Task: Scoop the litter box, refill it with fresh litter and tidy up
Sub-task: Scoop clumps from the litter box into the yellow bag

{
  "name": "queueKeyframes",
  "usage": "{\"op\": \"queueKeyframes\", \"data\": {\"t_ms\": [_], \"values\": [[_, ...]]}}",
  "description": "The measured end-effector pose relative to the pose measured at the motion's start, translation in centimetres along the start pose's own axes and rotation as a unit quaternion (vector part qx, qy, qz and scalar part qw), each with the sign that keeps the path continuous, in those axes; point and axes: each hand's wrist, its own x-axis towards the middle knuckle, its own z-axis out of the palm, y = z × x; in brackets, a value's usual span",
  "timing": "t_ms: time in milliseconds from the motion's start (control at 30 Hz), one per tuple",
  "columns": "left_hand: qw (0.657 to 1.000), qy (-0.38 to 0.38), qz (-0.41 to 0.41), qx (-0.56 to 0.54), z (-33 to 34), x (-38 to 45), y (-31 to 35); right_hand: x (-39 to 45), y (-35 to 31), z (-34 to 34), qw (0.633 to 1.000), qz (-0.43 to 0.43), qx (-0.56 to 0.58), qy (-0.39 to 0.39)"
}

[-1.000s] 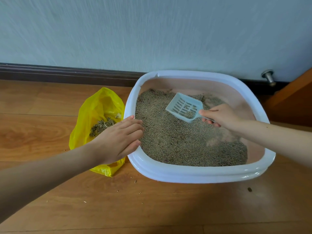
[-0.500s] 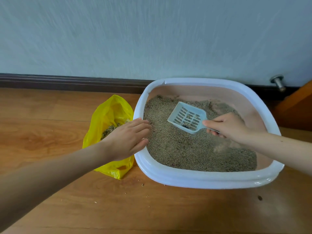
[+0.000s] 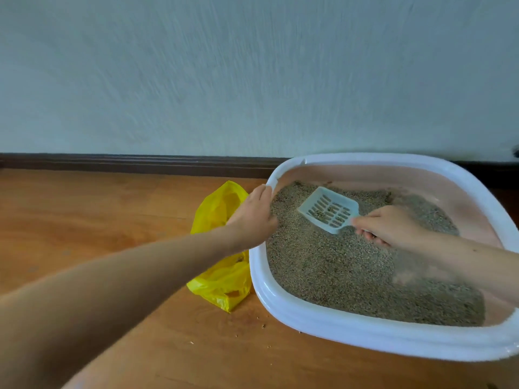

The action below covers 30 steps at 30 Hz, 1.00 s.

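While the head camera is looking down at a wooden floor [image 3: 118,220], a white-rimmed litter box [image 3: 365,336] with a pink inner wall is sitting against the dark baseboard [image 3: 140,164] below a pale wall [image 3: 224,74]. Grey-brown litter [image 3: 337,270] is covering most of the box floor, with a bare pink patch showing towards the right side.

Left hand [image 3: 252,217]: it is resting on the left rim of the box, fingers curling over the edge and gripping it; the fingertips are lying out of sight inside the rim.

Right hand [image 3: 387,226]: it is reaching in from the right and holding the handle of a pale blue slotted litter scoop [image 3: 328,210], fingers curled round the handle. The scoop's blade is sitting just above or on the litter in the far left part of the box, tilted, with a few granules lying in its slots; contact with the litter cannot be determined.

A yellow plastic bag [image 3: 222,279] is lying on the floor just beside the box's left wall, partly behind the left forearm. Its contents cannot be made out. Scattered granules [image 3: 264,326] are lying on the floor in front of the bag.
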Motion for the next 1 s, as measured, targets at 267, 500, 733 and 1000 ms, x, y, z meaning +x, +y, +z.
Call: {"op": "queueKeyframes", "data": {"t_ms": [267,500,733,1000], "values": [[0.984,0.131,-0.108,-0.05,5.6,-2.3,1.4,0.8,-0.7,-0.3,1.0,-0.014,-0.009,-0.006],[0.98,0.163,-0.096,-0.054,6.3,-2.9,1.6,0.7,-6.7,-0.8,0.997,-0.076,-0.008,-0.017],[0.983,0.172,-0.058,-0.008,5.4,-3.4,1.9,2.4,-14.4,2.9,0.982,-0.153,-0.107,-0.039],[0.975,0.159,-0.034,0.15,5.9,-3.0,1.4,6.0,-19.0,8.6,0.926,-0.244,-0.287,-0.008]]}}
